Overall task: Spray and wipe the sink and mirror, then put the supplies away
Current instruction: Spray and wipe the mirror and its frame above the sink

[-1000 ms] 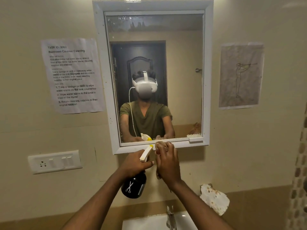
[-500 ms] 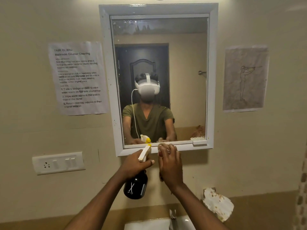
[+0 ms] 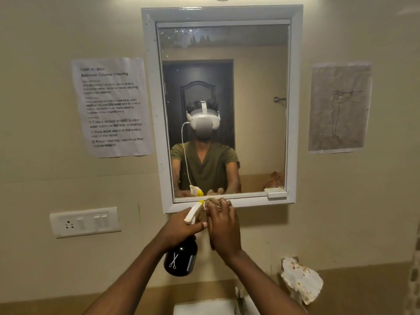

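spray bottle [image 3: 181, 260] upright, nozzle toward mirror [image 3: 223, 64]

Headwear: white headset [image 3: 203, 123] with top strap, grey front
Cable: thin white lead [image 3: 184, 153] from the headset
Shirt: olive-green V-neck tee [image 3: 205, 165], short sleeves
Forearms: bare

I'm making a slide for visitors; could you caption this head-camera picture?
Left hand grips a black spray bottle while the right hand presses a cloth against the mirror frame's lower edge.
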